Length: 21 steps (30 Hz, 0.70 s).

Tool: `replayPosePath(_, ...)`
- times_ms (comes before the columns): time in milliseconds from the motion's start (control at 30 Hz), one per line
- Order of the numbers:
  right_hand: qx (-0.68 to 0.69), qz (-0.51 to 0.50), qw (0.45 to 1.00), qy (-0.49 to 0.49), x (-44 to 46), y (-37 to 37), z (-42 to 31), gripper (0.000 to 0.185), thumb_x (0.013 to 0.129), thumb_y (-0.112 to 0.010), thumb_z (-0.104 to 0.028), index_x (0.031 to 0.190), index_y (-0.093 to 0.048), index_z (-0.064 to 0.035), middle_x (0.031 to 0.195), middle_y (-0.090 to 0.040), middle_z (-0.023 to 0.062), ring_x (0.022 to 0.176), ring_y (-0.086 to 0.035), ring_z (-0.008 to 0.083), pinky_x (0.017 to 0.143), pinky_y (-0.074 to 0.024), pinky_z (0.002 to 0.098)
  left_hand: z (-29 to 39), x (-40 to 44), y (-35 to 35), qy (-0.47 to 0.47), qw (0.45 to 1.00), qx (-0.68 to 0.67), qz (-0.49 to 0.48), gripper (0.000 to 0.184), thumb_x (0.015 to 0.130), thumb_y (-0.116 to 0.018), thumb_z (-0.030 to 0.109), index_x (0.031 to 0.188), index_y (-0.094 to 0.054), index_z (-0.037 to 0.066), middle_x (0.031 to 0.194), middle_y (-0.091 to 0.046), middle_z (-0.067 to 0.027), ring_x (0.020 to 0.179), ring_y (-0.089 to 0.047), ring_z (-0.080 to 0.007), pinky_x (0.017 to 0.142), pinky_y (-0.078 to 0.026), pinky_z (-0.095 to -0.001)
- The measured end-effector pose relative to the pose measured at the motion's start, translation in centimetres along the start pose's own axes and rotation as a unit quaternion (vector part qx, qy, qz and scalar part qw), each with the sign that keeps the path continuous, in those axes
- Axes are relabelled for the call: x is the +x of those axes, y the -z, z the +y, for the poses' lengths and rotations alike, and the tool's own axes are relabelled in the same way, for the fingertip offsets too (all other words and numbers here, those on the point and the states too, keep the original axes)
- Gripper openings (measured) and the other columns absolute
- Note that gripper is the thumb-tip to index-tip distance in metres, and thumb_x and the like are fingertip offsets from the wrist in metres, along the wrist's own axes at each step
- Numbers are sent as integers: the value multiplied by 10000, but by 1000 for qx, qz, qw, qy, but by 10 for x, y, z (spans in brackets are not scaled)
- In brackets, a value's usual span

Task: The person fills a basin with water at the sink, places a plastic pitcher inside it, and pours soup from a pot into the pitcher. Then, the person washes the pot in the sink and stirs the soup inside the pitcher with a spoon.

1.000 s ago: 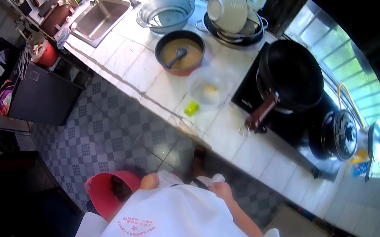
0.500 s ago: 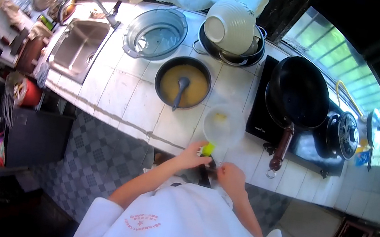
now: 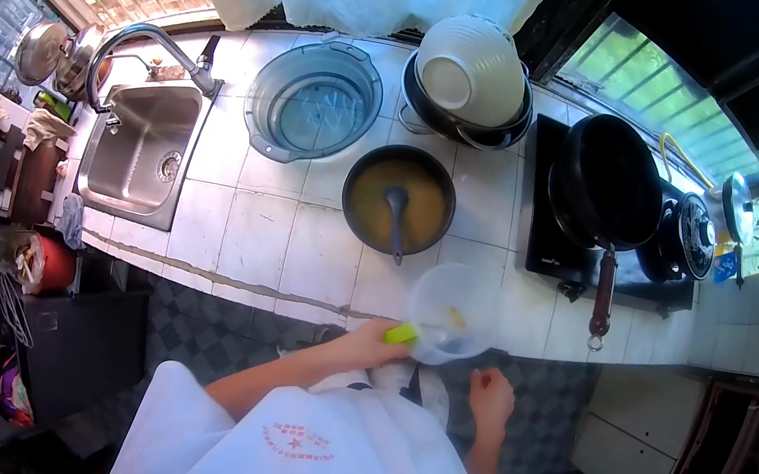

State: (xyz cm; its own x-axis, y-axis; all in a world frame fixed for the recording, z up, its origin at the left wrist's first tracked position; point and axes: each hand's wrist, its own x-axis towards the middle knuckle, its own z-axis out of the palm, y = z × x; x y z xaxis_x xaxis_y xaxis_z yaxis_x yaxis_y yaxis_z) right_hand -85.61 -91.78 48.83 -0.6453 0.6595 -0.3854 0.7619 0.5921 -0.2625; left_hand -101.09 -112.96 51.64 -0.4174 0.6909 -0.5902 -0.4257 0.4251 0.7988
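Note:
My left hand (image 3: 363, 344) is closed around the bright green handle (image 3: 400, 334) of a see-through, whitish round vessel (image 3: 455, 301). It hangs over the counter's front edge, tilted, with a few small yellowish bits inside; whether its wall is mesh or plastic is unclear. To the right and apart from it, my right hand (image 3: 491, 397) is curled into a loose fist, and nothing shows in it. Just beyond the vessel stands a dark pot (image 3: 350, 207) of yellowish-brown liquid, with a grey ladle (image 3: 396, 215) leaning in it.
A blue-grey basin (image 3: 261, 130) of clear liquid stands behind the pot. Right of it, a cream bowl (image 3: 475, 71) rests upside down on a dark pot. A black wok (image 3: 608, 181) sits on the cooktop (image 3: 540, 250); its handle points toward me. The sink (image 3: 137, 184) is at the left.
The vessel has come toward me and slightly right, tilting. My right hand has moved away from it to the right and down. The view has shifted a little.

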Motion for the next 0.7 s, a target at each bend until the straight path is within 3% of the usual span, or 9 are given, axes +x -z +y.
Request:
replayPosePath(33,15,17,1000,17,7,-3,-6,232,791,-598,-297,773,-598,-66,750,-629,126,738,-603,335,639,-467,423,-7,-16,12,-17,1000,-10,-3,321,811,-594,145,1103,-548,19,950,-598,-41,860,-541,-118,780,-435,-264)
replayPosePath(100,58,103,987,109,30,-18,-15,180,788,-609,-245,809,-588,-68,711,-613,111,691,-595,317,613,-463,413,-23,-46,30,-22,995,-6,94,364,761,-644,152,1084,-560,7,951,-603,-101,878,-551,-158,782,-436,-272)
replayPosePath(167,162,83,965,187,47,-9,-53,186,772,-625,-187,921,-586,-82,700,-589,91,667,-577,291,618,-459,397,-37,-73,42,-53,985,-109,124,347,762,-625,76,1093,-547,6,977,-538,-82,914,-506,-149,814,-411,-277)
replayPosePath(267,129,56,930,338,76,-14,-107,370,722,-667,-156,1077,-565,-130,785,-558,55,739,-552,239,637,-449,354,-32,-109,47,-132,960,-21,244,379,781,-568,1,1155,-504,7,975,-558,-13,885,-490,-79,774,-409,-228)
replayPosePath(300,100,69,906,404,82,-17,-126,428,705,-685,-161,1114,-558,-145,800,-539,43,753,-538,225,635,-443,338,-22,-116,44,-137,949,-65,275,388,775,-553,-22,1159,-495,-3,971,-551,-15,865,-481,-82,752,-409,-230)
replayPosePath(400,22,42,858,512,87,-14,-167,434,679,-706,-180,1092,-579,-147,762,-496,23,732,-511,199,610,-430,318,-15,-129,42,-120,929,-78,341,422,766,-542,-43,1181,-479,-5,999,-553,-29,893,-494,-89,768,-414,-235)
replayPosePath(433,21,37,856,515,89,-18,-172,434,679,-706,-180,1092,-579,-147,762,-496,23,732,-511,199,610,-430,318,-13,-131,40,-118,927,-81,346,422,766,-542,-43,1181,-479,-5,999,-553,-29,893,-494,-89,768,-414,-235)
replayPosePath(500,-4,70,821,567,98,-25,-179,373,667,-714,-191,1024,-616,-145,728,-461,11,692,-492,185,578,-423,320,-6,-131,38,-147,902,-98,395,324,761,-576,2,1085,-555,12,1097,-459,-102,1018,-465,-211,871,-365,-297)
replayPosePath(700,56,131,799,584,108,-15,-207,230,687,-699,-153,909,-641,-145,720,-471,10,683,-509,192,537,-422,326,10,-136,58,-178,895,0,409,246,722,-586,1,967,-603,7,1042,-436,-146,989,-452,-274,849,-376,-324)
